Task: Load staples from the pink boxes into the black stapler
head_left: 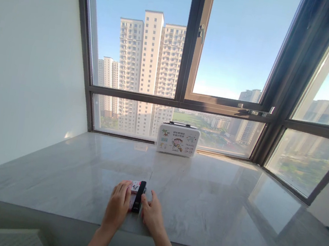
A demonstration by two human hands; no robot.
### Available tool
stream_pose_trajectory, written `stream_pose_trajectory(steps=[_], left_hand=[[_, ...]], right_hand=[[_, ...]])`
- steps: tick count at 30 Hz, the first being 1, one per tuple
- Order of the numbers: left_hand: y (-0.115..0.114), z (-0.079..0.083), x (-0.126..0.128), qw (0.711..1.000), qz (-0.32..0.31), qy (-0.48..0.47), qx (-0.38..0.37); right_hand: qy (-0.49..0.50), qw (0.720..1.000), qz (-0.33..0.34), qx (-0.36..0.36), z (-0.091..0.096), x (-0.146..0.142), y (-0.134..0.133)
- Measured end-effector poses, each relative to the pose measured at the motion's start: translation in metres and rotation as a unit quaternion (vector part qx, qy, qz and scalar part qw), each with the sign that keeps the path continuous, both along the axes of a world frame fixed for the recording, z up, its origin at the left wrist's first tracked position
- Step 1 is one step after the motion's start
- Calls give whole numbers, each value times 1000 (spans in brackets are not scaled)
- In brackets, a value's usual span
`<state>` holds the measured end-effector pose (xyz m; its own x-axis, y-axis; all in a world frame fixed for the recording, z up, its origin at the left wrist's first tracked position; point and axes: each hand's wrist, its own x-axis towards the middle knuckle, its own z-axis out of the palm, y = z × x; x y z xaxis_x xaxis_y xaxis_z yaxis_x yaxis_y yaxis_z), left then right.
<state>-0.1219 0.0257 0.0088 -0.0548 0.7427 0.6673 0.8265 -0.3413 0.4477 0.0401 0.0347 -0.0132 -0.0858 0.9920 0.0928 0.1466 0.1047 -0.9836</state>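
Observation:
A small black oblong object (139, 196) lies on the marble window ledge (201, 203), on top of a small card or packet with red and white print (135, 186). My left hand (117, 207) rests flat over the left part of the card, fingers together and stretched forward. My right hand (152, 213) lies just right of the black object, thumb touching its side, fingers curled down on the ledge. Neither hand lifts anything.
A white case with cartoon print and a handle (178, 140) stands upright against the window at the back of the ledge. A white wall (19, 75) closes the left side. Dark window frames (189, 60) run behind, angling in on the right.

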Motion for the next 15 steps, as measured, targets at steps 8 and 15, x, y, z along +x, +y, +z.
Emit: stream_pose_trajectory(steps=[8,15], left_hand=[[-35,26,112,977,-174,101,-69],[13,-21,171,957,-107,197,-184]], right_hand=[[-189,955,-185,133,-9,122,-3],[-502,844,-177,62,-7,184,-12]])
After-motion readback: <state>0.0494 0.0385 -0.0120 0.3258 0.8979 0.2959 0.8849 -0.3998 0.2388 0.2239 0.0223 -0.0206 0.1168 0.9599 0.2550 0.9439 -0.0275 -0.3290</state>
